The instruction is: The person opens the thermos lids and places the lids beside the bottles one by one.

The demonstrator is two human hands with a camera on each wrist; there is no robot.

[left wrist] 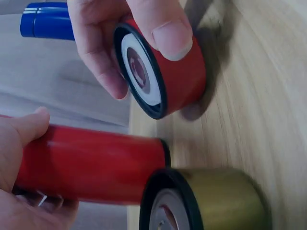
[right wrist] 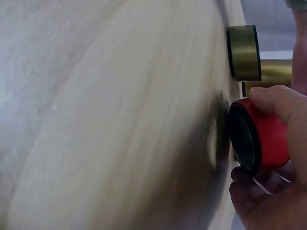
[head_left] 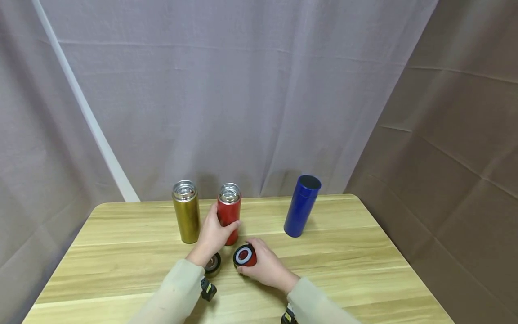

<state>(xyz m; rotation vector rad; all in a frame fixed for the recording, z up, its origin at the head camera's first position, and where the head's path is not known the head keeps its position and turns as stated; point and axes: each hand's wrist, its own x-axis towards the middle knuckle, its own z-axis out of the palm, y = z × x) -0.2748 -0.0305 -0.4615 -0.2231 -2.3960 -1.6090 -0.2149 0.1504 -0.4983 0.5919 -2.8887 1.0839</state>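
My left hand (head_left: 213,233) grips the body of a red thermos bottle (head_left: 229,211), which stands upright with its silvery neck uncovered. In my right hand (head_left: 267,266) I hold a red lid (left wrist: 184,72) between thumb and fingers, with its pale inner ring facing up. Seen from the right wrist, the lid's black-edged end (right wrist: 243,139) is close over the table. A gold lid (left wrist: 225,196) sits on the table beside my left wrist, its inner side up and partly hidden by that wrist in the head view.
Left of the red bottle stands a gold thermos bottle (head_left: 187,220) with its silvery neck bare. A blue thermos bottle (head_left: 300,208), dark on top, stands to the right. The wooden table (head_left: 344,270) ends at grey curtains (head_left: 243,99) behind and at the sides.
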